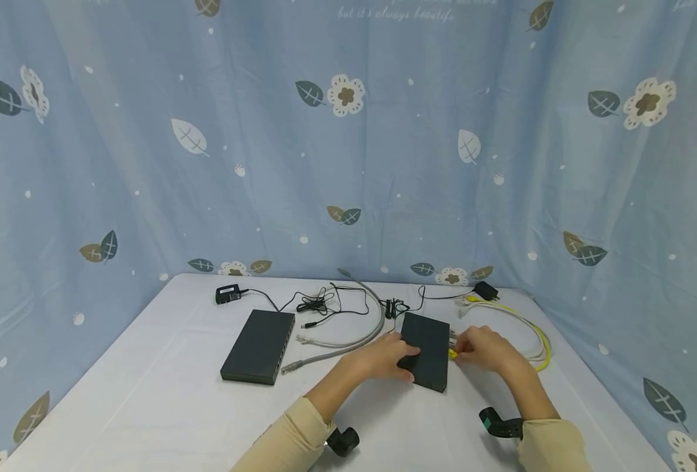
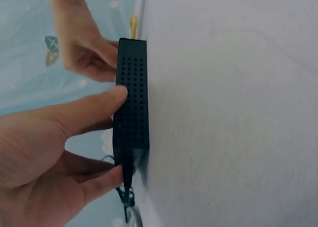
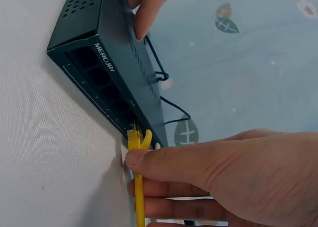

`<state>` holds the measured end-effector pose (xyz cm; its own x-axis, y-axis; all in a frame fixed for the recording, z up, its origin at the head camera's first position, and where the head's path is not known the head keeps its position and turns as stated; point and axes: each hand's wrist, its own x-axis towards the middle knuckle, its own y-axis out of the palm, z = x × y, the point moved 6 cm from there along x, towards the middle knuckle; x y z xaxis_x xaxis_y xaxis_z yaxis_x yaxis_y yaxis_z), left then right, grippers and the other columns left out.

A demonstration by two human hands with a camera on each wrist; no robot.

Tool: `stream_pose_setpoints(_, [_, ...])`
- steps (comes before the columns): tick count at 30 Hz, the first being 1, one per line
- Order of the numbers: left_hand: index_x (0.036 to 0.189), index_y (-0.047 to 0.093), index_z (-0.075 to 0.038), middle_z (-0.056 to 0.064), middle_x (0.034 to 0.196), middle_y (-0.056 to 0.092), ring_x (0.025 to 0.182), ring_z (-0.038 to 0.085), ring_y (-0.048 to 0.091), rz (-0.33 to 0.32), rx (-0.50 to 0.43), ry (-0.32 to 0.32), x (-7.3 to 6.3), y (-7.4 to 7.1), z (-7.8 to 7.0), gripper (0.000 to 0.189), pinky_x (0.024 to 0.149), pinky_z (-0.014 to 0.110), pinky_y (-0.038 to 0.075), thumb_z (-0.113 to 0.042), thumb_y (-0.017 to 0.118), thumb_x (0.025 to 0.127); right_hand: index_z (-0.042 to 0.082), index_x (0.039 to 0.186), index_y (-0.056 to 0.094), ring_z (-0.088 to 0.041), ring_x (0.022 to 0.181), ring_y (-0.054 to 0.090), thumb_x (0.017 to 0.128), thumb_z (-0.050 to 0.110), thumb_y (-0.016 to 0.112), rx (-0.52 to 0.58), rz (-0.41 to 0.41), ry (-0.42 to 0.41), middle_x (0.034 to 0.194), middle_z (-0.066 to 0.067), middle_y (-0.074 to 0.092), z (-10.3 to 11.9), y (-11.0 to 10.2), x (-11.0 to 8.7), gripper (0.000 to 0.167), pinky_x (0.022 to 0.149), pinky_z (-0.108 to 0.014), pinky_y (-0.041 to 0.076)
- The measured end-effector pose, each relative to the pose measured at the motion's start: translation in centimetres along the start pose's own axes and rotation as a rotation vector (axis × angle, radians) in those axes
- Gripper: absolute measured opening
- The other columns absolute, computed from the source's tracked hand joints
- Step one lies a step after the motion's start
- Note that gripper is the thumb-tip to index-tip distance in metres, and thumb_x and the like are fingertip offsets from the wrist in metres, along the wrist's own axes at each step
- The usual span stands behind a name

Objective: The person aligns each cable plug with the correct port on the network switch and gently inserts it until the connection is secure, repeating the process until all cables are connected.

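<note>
A black network switch [image 1: 427, 337] marked MERCURY lies flat on the right half of the table, its row of ports [image 3: 102, 83] facing right. My left hand [image 1: 380, 358] holds its left side, thumb at the near vented face and fingers over the top. With thumb and fingers, my right hand [image 1: 486, 347] pinches the yellow network cable [image 3: 139, 199] just behind its plug [image 3: 134, 137]. The plug's tip is at a port towards the far end of the row; how deep it sits I cannot tell. Several nearer ports show as dark openings.
A second black switch [image 1: 258, 346] lies at the left. Grey network cable [image 1: 380, 321] curves between the switches. Black power adapters stand at the back left [image 1: 227, 294] and back right [image 1: 486, 290], with bundled black leads [image 1: 315, 303]. Pale cables [image 1: 522, 319] arc beside the yellow one at right.
</note>
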<state>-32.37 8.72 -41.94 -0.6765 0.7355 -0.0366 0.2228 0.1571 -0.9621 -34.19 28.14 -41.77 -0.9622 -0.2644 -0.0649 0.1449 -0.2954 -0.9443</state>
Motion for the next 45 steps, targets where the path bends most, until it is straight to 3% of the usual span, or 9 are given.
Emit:
stream_pose_setpoints(5, [0.140,0.056,-0.015,0.001,0.136,0.061,0.124,0.013,0.055,0.000,-0.088,0.065,0.3,0.2,1.1,0.054,0.097,0.025,0.048,-0.040,0.065,0.093,0.013,0.081,0.075,-0.010,0.064,0.055,0.081,0.014,0.078,0.025,-0.003,0.011,0.072,0.006,0.067,-0.1,0.1,-0.1,0.003,0.059,-0.028,0.047])
stream_pose_setpoints(14, [0.139,0.057,-0.014,0.001,0.139,0.059,0.130,0.014,0.054,-0.015,-0.138,0.075,0.4,0.0,2.2,0.054,0.103,0.028,0.047,-0.043,0.064,0.094,0.012,0.082,0.076,-0.010,0.065,0.054,0.084,0.017,0.077,0.038,-0.017,-0.032,0.073,0.006,0.069,0.3,-0.2,-0.3,0.005,0.058,-0.028,0.045])
stream_pose_setpoints(21, [0.138,0.058,-0.013,0.002,0.134,0.063,0.114,0.014,0.063,-0.053,-0.155,0.109,0.3,-1.1,2.3,0.052,0.090,0.025,0.052,-0.044,0.060,0.096,0.012,0.085,0.077,-0.009,0.066,0.055,0.086,0.016,0.074,0.047,-0.026,-0.036,0.077,0.005,0.071,0.5,-0.7,-0.4,0.005,0.059,-0.029,0.047])
stream_pose_setpoints(26, [0.137,0.059,-0.011,0.004,0.132,0.065,0.112,0.017,0.065,-0.079,-0.191,0.132,0.2,-2.0,2.1,0.051,0.086,0.023,0.053,-0.042,0.059,0.097,0.013,0.084,0.077,-0.009,0.064,0.056,0.087,0.019,0.073,0.051,-0.035,-0.041,0.075,0.005,0.070,0.4,-0.7,-0.4,0.008,0.058,-0.029,0.046])
stream_pose_setpoints(36, [0.137,0.059,-0.009,0.005,0.131,0.066,0.117,0.021,0.063,-0.123,-0.271,0.123,-0.9,-3.6,2.6,0.048,0.089,0.029,0.054,-0.039,0.058,0.098,0.012,0.085,0.077,-0.008,0.063,0.056,0.089,0.021,0.071,0.066,-0.051,-0.056,0.075,0.003,0.071,0.4,-0.7,-0.3,0.012,0.056,-0.028,0.046])
stream_pose_setpoints(42, [0.136,0.059,-0.009,0.005,0.133,0.065,0.112,0.022,0.065,-0.140,-0.257,0.124,-1.4,-3.9,3.9,0.048,0.087,0.029,0.054,-0.039,0.057,0.099,0.012,0.085,0.077,-0.007,0.062,0.055,0.090,0.021,0.071,0.062,-0.042,-0.040,0.075,0.004,0.071,0.3,-0.6,-0.3,0.012,0.057,-0.026,0.046])
stream_pose_setpoints(45, [0.136,0.060,-0.012,0.004,0.135,0.064,0.115,0.021,0.064,-0.147,-0.248,0.077,-2.2,-4.0,5.0,0.047,0.092,0.033,0.053,-0.040,0.058,0.098,0.012,0.084,0.077,-0.007,0.062,0.055,0.090,0.020,0.070,0.063,-0.041,-0.042,0.074,0.004,0.070,0.4,-0.6,-0.3,0.012,0.056,-0.026,0.045])
